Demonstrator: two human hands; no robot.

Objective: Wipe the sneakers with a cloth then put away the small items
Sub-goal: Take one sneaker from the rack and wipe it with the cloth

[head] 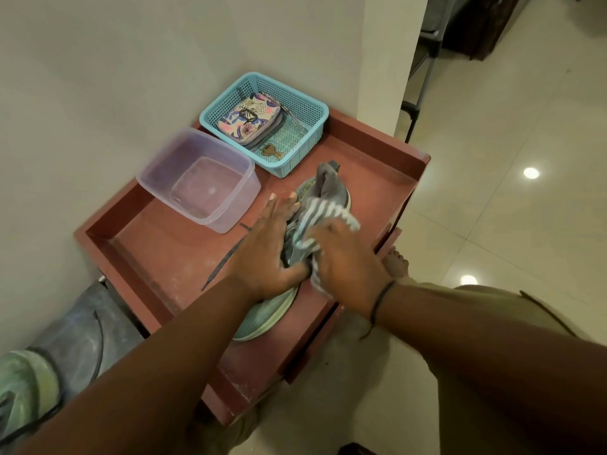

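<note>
Two hands on one grey mesh sneaker (323,188), left hand (262,247) fingers straight, steadying it, right hand (345,257) fingers curled, pressing striped terry cloth (315,221) under them, blurry logo unreadable

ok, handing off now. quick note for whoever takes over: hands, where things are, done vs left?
Left hand: steadies the grey-green sneaker on the red tray table, fingers straight along its side.
Right hand: grips the striped cloth, pressed on the sneaker's upper.
Second sneaker: lower left, off the table.
Clear tub: holds water, beside the blue basket.
Basket: floral pouch and key inside.
Done: wiping of the first sneaker under way.
Left: finish it, wipe the second, put away small items.
</note>
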